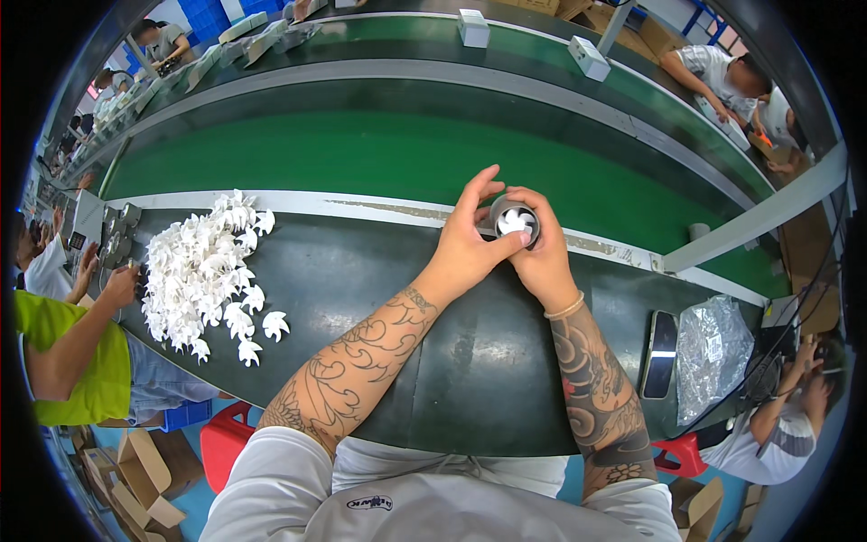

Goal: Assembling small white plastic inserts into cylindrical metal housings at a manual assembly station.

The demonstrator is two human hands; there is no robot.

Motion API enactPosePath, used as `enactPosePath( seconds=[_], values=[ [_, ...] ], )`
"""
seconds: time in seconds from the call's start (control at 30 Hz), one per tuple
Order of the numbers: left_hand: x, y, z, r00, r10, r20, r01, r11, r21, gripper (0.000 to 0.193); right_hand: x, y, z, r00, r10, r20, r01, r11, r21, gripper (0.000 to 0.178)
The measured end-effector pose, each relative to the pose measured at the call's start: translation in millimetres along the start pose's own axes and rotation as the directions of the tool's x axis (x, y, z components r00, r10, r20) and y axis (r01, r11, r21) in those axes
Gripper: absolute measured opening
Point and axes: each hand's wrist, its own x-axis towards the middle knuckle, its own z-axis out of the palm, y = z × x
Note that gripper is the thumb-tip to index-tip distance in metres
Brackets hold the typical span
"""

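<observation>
Over the far edge of the dark worktable (361,298), both hands meet around a small grey cylindrical housing (512,200). Inside its round opening sits a white bladed fan wheel (515,219). My right hand (547,257) is closed round the housing from the right and below. My left hand (470,239) grips it from the left, its thumb pressing at the rim by the wheel and its index finger raised. A large heap of loose white bladed pieces (199,275) lies on the table to the left, with several strays at its near right side.
A green conveyor belt (361,144) runs beyond the table, carrying a grey cylinder (698,232) at right. White boxes (473,29) stand farther back. A phone (661,354) and clear plastic bag (713,348) lie at right. At left, a co-worker's hand (119,287) is near grey round parts (117,239).
</observation>
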Motion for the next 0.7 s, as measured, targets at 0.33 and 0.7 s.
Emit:
enactPosePath(
  seconds=[0.33, 0.7],
  values=[
    [3.0, -10.2, -3.0, 0.994, -0.005, -0.111, -0.003, 0.997, -0.073, 0.091, -1.2, -6.3, -4.1, 0.993, -0.010, 0.116, 0.024, 0.993, -0.117, 0.054],
    [-0.9, 2.5, 3.1, 0.999, -0.032, 0.020, 0.035, 0.987, -0.157, 0.084, -0.8, -4.5, 4.4, 0.988, -0.130, -0.086, 0.109, 0.971, -0.213, 0.057]
  ],
)
